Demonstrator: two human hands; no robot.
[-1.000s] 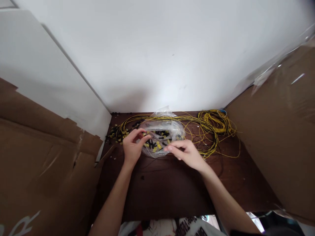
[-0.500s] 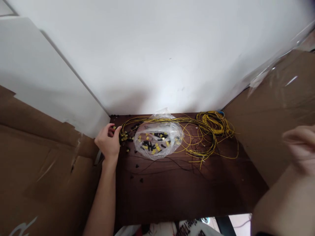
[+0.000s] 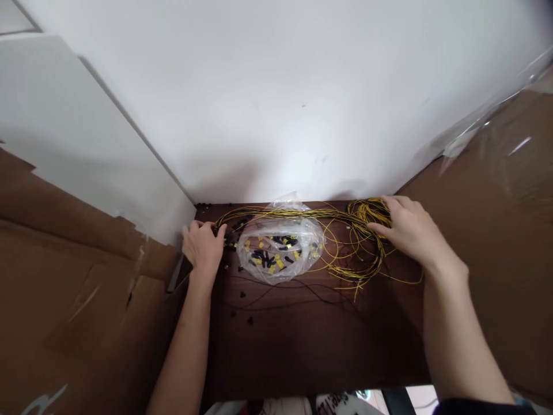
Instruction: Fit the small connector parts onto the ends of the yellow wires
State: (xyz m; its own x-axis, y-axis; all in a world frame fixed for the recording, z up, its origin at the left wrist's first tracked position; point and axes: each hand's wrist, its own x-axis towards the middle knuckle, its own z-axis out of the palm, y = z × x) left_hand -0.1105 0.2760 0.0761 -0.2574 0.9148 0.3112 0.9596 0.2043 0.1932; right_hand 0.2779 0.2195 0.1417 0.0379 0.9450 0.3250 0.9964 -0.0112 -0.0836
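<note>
A bundle of yellow and black wires (image 3: 298, 214) runs along the back of the dark tabletop, and its right part curls into loops. My left hand (image 3: 204, 245) has its fingers curved around the bundle's left end, where small connectors lie. Over the coiled wires at the right, my right hand (image 3: 404, 225) reaches with thumb and fingers apart, and its fingertips touch or nearly touch the coil (image 3: 365, 211). Between the hands lies a clear plastic bag (image 3: 279, 271) with several yellow and black connectors.
A white wall (image 3: 276, 115) rises behind the brown table (image 3: 302, 351). Cardboard stands at the left (image 3: 78, 276) and right (image 3: 488, 230). Small black pieces (image 3: 250, 320) and thin dark wires lie in front of the bag.
My right hand has come in from the right edge to the coiled wires. My left hand has moved slightly right and closed in on the bundle's left end.
</note>
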